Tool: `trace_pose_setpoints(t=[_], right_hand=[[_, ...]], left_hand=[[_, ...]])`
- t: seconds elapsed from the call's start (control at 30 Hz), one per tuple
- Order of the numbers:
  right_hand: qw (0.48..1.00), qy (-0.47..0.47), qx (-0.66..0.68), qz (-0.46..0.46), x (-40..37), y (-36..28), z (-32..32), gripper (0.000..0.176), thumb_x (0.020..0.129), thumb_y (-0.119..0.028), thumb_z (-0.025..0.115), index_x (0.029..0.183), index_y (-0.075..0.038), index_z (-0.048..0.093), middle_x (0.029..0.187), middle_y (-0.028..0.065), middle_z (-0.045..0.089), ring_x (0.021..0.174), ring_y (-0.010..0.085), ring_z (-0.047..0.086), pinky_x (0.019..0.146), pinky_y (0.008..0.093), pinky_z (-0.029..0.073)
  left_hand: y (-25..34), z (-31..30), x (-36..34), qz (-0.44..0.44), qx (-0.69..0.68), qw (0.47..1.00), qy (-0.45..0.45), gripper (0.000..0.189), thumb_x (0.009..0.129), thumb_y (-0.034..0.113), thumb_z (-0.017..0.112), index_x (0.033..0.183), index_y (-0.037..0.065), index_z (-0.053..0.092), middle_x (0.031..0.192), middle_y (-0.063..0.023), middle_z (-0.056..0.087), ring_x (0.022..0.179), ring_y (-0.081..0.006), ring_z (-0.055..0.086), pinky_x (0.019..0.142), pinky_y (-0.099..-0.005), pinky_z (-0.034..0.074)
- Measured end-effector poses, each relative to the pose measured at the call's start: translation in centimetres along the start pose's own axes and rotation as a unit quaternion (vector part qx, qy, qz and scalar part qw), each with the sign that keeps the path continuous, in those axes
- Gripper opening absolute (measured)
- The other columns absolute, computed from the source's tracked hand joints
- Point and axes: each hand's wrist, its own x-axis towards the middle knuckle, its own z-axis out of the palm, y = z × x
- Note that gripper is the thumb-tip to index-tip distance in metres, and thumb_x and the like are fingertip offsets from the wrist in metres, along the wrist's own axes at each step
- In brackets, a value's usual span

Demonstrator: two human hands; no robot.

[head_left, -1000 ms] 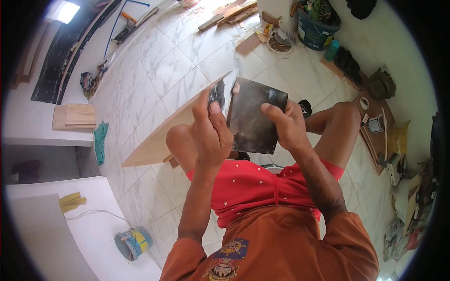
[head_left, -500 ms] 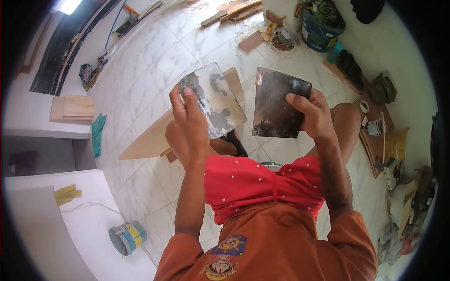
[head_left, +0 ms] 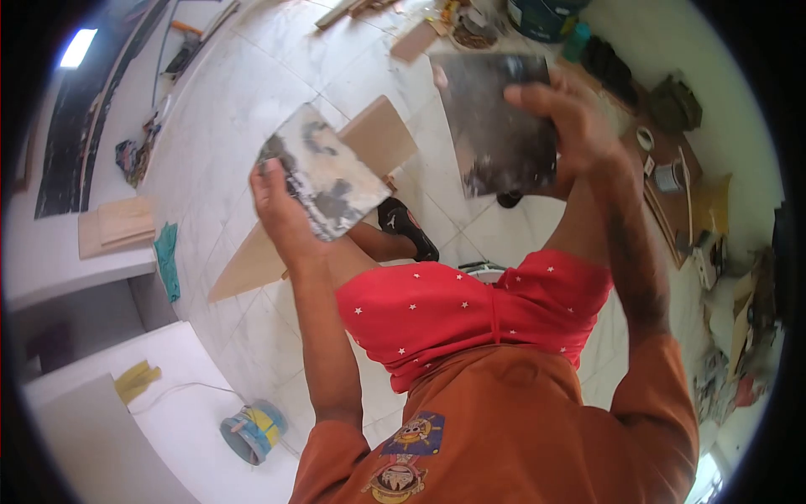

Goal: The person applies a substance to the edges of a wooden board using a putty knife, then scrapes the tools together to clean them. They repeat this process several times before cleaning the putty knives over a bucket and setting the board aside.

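My left hand [head_left: 288, 212] grips a flat rectangular panel [head_left: 332, 172], its face mottled in white, tan and dark grey. The thumb lies along the panel's left edge. In my right hand [head_left: 575, 126], a second flat panel [head_left: 495, 126] with a dark, smudged, slightly shiny face is held by its right side, thumb on the front. The right hand is blurred by motion. A gap separates the two panels, both raised over the floor in front of my knees. Behind and below the mottled panel lies a light brown board [head_left: 379, 139] on the tiles.
Marble-patterned tiles [head_left: 260, 336] cover the floor. A dark bucket [head_left: 541, 21] stands at the back beside a brown block [head_left: 414, 40]. At right, a roll of tape [head_left: 644, 138] and a can [head_left: 669, 177] rest on a board. A blue-and-yellow bucket [head_left: 253, 433] is at left.
My hands have moved apart, the mottled panel leftward and tilted more, the dark panel upward. The head view has also shifted slightly.
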Motion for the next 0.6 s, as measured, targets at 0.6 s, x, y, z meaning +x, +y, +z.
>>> trace_pose_setpoints(t=[0.6], right_hand=[[0.956, -0.211, -0.094, 0.181, 24.1, 18.1, -10.3, 0.035, 0.081, -0.021, 0.070, 0.103, 0.006, 0.067, 0.093, 0.0107, 0.069, 0.077, 0.0179, 0.065, 0.072, 0.0310, 0.051]], left_hand=[[-4.9, 5.2, 10.3, -0.088, 0.023, 0.992, 0.092, 0.045, 0.102, 0.026, 0.050, 0.138, 0.000, 0.049, 0.126, -0.0152, 0.061, 0.099, -0.0208, 0.061, 0.082, -0.0340, 0.047]])
